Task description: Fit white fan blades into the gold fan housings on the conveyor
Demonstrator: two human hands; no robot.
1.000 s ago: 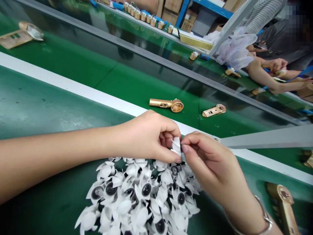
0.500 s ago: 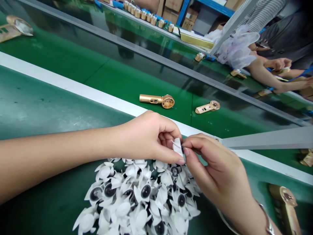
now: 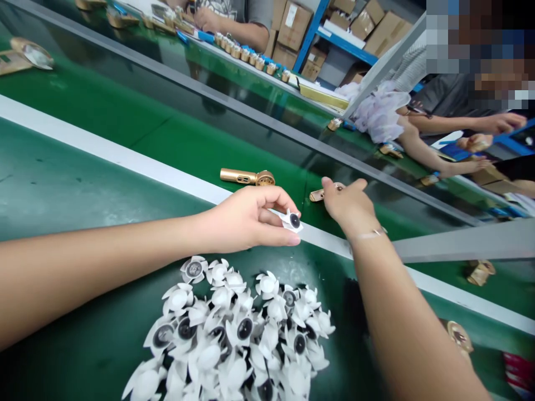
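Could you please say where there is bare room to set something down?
Bare: the green tabletop between the white rail and left forearm, and the green strip between the far-left gold casing and gold handle. Crowded: the white blades piled below the left hand, and the gold piece by the right hand.

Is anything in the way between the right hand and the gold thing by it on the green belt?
Nothing visible. The right hand covers part of the gold piece; I can't tell if they touch. The white rail passes under the right forearm, and the left hand, holding a white bladed piece, is further left.
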